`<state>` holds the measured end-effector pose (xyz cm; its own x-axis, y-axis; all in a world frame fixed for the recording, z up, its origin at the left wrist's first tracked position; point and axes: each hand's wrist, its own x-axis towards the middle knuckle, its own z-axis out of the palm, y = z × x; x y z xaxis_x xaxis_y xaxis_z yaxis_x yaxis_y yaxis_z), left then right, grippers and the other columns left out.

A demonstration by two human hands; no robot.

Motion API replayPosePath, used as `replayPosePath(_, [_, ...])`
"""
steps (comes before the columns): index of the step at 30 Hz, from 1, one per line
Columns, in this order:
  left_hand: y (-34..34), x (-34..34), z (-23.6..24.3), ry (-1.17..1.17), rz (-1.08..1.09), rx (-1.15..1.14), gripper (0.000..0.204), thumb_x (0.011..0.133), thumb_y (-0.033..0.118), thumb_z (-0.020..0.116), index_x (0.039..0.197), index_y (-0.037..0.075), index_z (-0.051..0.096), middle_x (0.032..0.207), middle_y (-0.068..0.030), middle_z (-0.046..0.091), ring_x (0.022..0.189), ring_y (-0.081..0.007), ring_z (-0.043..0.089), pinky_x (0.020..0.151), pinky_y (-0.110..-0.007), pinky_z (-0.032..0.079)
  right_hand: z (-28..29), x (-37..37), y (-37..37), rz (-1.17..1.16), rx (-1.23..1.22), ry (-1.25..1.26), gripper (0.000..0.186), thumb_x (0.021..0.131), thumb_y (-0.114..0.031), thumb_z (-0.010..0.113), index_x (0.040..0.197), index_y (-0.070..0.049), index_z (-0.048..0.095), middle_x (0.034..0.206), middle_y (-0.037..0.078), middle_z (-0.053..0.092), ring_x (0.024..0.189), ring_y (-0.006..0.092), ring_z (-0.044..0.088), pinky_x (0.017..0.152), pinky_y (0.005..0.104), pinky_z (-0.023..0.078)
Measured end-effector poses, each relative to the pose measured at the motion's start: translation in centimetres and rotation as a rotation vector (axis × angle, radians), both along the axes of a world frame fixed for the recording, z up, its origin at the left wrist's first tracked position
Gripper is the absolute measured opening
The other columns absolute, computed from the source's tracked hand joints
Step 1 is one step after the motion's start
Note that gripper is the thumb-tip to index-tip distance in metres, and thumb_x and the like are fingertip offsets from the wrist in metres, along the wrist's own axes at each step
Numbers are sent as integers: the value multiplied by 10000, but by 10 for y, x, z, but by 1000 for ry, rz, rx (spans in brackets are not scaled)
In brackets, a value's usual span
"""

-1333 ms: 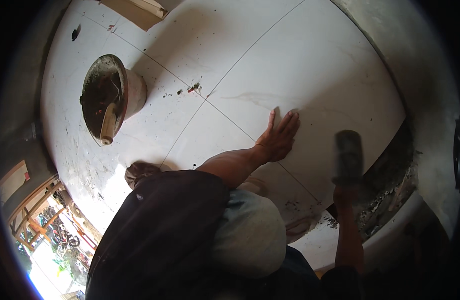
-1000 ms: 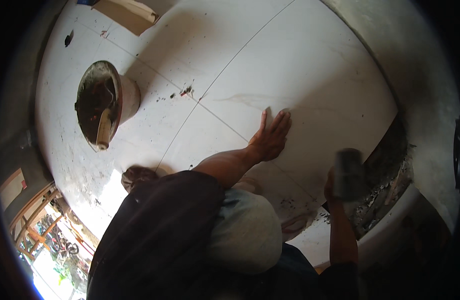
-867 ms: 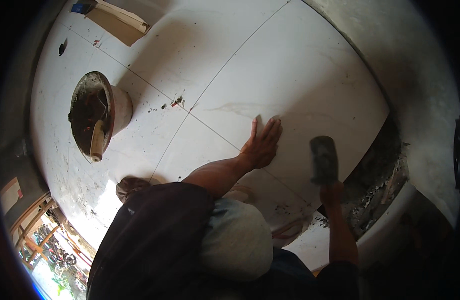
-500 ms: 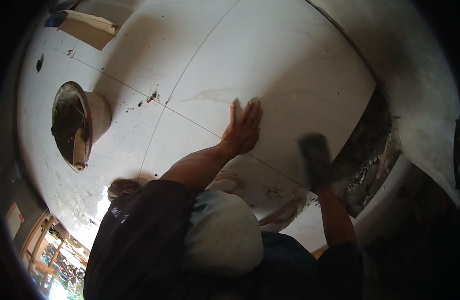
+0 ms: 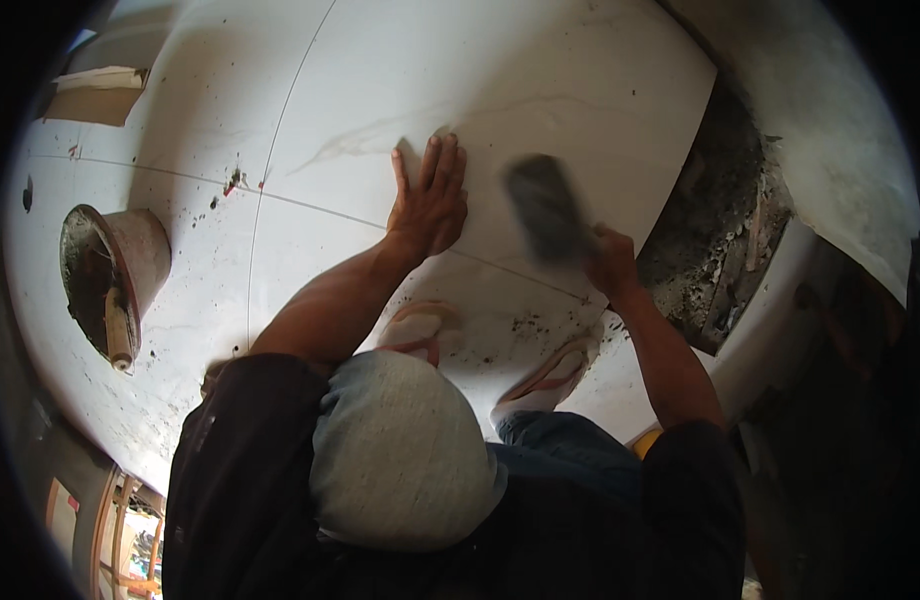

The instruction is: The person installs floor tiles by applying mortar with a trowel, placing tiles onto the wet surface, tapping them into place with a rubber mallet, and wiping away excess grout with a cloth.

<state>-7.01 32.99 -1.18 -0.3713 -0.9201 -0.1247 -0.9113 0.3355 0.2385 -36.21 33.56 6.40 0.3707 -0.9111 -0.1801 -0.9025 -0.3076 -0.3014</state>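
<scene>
My left hand [image 5: 428, 205] lies flat on a large white floor tile [image 5: 540, 120] with faint veining, its fingers stretched out. To its right, my right hand [image 5: 612, 262] is closed round the grip of a dark mallet [image 5: 543, 205]. The mallet's head is smeared by motion over the same tile, and I cannot tell whether it touches. Most of the grip is hidden by the hand and the head.
A mortar-crusted bucket [image 5: 145, 255] lies tipped at the left, a wooden handle [image 5: 117, 325] at its mouth. Torn cardboard [image 5: 95, 100] sits at the far left. Rough bare ground [image 5: 715, 200] runs between the tile's right edge and the wall. Sandalled feet [image 5: 555, 375] stand near me.
The view has shifted, so the floor and bucket sit further left. My right hand has swung the mallet further over the tile, away from its right edge. My left hand stays flat.
</scene>
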Motion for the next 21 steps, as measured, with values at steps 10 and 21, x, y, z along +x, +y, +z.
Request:
replayPosePath(10, [0, -1, 4, -116, -25, 16, 591, 943, 309, 404, 1456, 41, 283, 1554, -118, 192, 1443, -300, 154, 1089, -680, 80, 9, 3, 0, -425, 469, 172, 281, 859, -228, 579, 1009, -4, 654, 765, 221, 658, 793, 376, 663, 748, 440, 526])
replayPosePath(21, [82, 83, 11, 19, -666, 166, 680, 906, 451, 488, 1461, 97, 317, 1551, -51, 235, 1447, -216, 151, 1187, -494, 17, 21, 7, 53, -880, 352, -147, 353, 868, -318, 603, 849, 34, 629, 684, 187, 625, 691, 320, 643, 680, 412, 481])
